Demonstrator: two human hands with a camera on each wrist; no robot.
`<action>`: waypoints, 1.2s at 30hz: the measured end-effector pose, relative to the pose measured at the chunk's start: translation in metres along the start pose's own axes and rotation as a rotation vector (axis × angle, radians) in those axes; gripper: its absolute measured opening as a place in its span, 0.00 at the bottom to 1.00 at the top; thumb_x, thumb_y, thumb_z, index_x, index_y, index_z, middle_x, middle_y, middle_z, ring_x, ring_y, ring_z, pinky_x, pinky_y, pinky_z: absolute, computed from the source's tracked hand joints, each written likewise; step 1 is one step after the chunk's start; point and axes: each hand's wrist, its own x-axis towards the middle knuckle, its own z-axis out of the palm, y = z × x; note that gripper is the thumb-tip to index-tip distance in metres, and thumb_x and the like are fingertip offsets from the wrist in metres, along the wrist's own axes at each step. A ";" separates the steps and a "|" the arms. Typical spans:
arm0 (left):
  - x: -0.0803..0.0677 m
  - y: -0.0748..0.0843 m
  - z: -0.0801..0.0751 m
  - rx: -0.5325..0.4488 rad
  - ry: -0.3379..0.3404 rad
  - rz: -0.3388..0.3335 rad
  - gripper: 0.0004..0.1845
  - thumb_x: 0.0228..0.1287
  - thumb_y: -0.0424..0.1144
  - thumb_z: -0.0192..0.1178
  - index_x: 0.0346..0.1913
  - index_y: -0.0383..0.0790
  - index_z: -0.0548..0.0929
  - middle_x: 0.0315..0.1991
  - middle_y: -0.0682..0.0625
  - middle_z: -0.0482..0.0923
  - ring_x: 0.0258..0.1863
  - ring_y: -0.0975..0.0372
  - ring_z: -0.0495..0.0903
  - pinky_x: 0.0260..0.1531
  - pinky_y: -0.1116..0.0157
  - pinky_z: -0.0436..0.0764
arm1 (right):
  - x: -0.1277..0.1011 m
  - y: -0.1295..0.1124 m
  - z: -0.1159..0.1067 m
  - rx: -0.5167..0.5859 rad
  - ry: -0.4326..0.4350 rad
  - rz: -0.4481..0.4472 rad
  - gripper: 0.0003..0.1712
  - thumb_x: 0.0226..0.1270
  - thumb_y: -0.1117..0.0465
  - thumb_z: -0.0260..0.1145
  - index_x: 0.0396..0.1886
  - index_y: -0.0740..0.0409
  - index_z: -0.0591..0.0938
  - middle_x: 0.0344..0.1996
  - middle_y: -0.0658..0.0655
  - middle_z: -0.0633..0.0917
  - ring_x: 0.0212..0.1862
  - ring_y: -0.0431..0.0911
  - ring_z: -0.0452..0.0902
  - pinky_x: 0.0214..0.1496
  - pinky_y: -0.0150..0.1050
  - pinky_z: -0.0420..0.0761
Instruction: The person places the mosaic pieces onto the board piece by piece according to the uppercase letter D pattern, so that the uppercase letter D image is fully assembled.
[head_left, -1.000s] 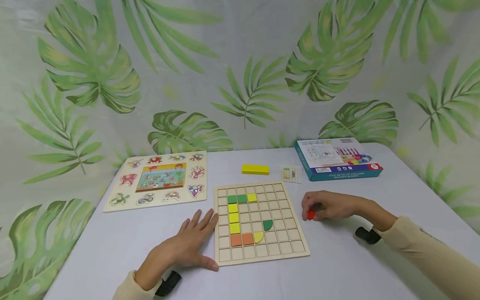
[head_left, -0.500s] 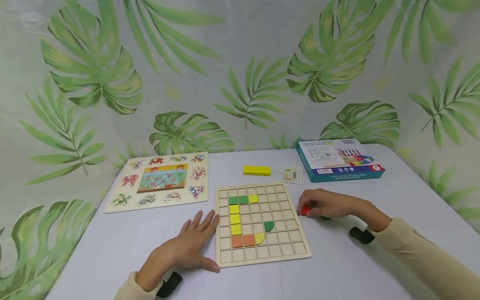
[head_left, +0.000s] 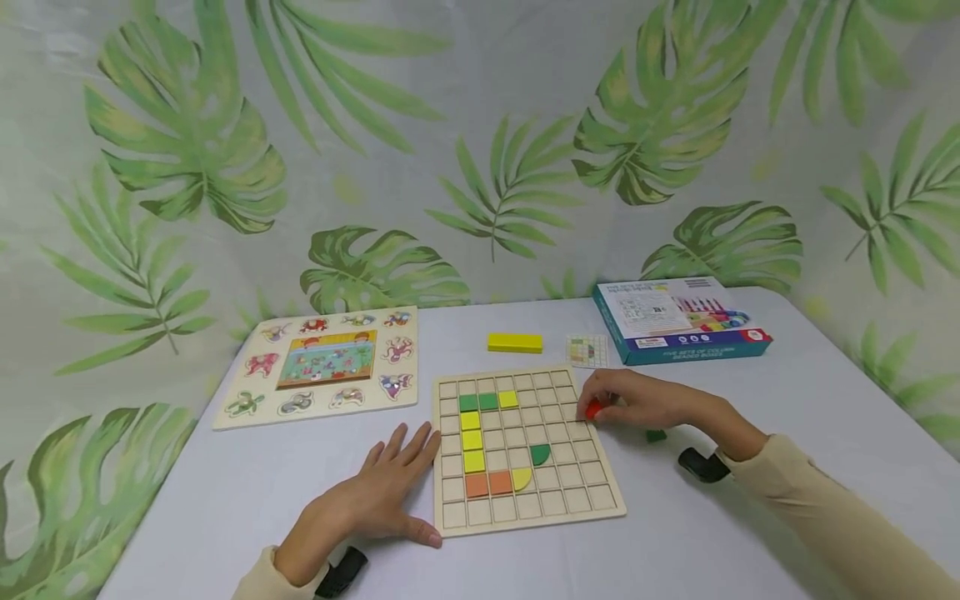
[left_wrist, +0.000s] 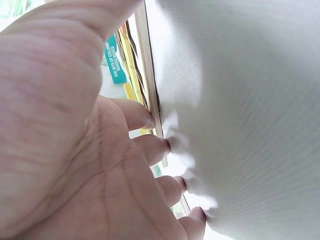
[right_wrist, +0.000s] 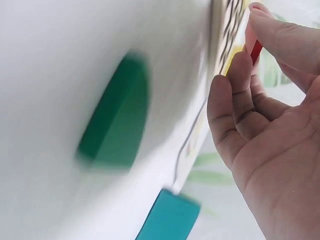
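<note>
The right hand point(head_left: 637, 402) pinched a small red tile point(head_left: 593, 409) at its fingertips, just over the right edge of the wooden grid board point(head_left: 525, 446); empty squares lay immediately leftward. The left hand point(head_left: 382, 492) rested flat, fingers straight, against the board's far edge.

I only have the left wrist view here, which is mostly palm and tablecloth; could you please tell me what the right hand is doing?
Observer: The right hand pinches a small red piece at the right edge of the wooden grid board.
Operator: Thank you. Is anything lying on the table near that hand?
Observer: Yes, a green piece lies on the white table, just right of the board and beside the wrist.
Operator: And where does my left hand sit against the board?
Observer: The left hand lies flat on the table, fingers spread, touching the board's left edge.
</note>
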 end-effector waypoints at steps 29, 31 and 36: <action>0.004 0.000 0.000 0.018 -0.006 -0.011 0.67 0.45 0.68 0.73 0.80 0.38 0.49 0.82 0.40 0.40 0.79 0.38 0.34 0.72 0.33 0.43 | 0.048 -0.050 0.035 -0.038 -0.087 -0.085 0.08 0.70 0.59 0.68 0.46 0.46 0.81 0.39 0.45 0.80 0.41 0.42 0.74 0.46 0.36 0.78; 0.004 0.000 0.000 0.019 -0.007 -0.010 0.67 0.45 0.68 0.73 0.80 0.38 0.49 0.82 0.40 0.40 0.79 0.38 0.34 0.72 0.33 0.43 | 0.049 -0.051 0.034 -0.032 -0.083 -0.085 0.07 0.69 0.60 0.68 0.45 0.48 0.81 0.39 0.46 0.80 0.41 0.42 0.74 0.46 0.36 0.78; 0.003 0.001 0.001 0.020 -0.012 -0.022 0.68 0.44 0.67 0.73 0.80 0.38 0.49 0.82 0.40 0.40 0.80 0.38 0.34 0.72 0.34 0.43 | 0.050 -0.050 0.035 -0.022 -0.072 -0.076 0.06 0.70 0.60 0.68 0.44 0.48 0.81 0.39 0.47 0.80 0.39 0.40 0.73 0.44 0.34 0.78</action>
